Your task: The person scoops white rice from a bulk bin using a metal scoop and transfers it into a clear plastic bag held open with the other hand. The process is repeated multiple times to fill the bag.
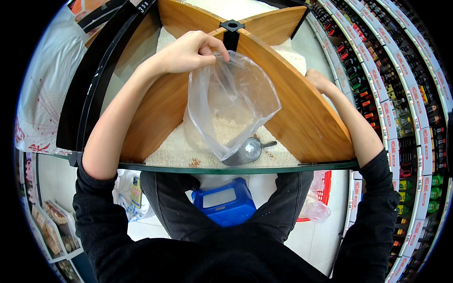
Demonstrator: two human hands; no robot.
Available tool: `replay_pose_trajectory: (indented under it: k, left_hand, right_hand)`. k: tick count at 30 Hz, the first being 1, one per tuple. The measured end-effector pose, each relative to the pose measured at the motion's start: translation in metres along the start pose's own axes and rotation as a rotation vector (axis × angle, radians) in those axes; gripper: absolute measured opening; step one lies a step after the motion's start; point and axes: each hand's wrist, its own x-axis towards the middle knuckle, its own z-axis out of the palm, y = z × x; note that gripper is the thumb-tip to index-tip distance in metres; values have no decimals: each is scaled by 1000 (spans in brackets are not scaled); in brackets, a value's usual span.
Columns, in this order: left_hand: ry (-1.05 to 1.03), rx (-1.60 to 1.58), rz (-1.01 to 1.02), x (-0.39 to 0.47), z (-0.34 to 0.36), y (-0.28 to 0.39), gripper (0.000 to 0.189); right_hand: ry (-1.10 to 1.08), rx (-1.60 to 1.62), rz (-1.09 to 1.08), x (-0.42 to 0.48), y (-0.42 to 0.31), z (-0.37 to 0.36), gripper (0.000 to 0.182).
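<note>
My left hand [196, 51] pinches the upper rim of a clear plastic bag [233, 85] between thumb and fingers. The bag hangs with its mouth wide, and pale rice shows through it near the bottom. Around and below it lies loose rice [170, 150] in a wedge-shaped bin compartment. A metal scoop [247, 150] rests on this rice beside the bag's lower edge, its short handle pointing right. My right hand [317, 80] is over the neighbouring compartment, past the right wooden divider [290, 95]. The divider partly hides its fingers, so whatever they hold is out of sight.
Wooden dividers meet at a black post [231, 26]. A glass rim [212, 170] runs along the bin's front. Below are a blue plastic stool [226, 201] and a red basket [325, 191]. Shelves of bottles [375, 88] line the right; a white sack [53, 81] stands left.
</note>
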Motion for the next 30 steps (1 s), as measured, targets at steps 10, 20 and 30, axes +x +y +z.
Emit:
replay_pose_trajectory:
  k: [10, 20, 30]
  left_hand:
    - [-27, -17, 6, 0, -1, -4, 33]
    - [-29, -17, 31, 0, 0, -7, 33]
    - [-27, -13, 50, 2, 0, -7, 31]
  right_hand:
    - [-70, 652, 129, -13, -7, -9, 25]
    - [-9, 893, 86, -16, -2, -24, 25]
    - [95, 758, -198, -58, -18, -81, 31]
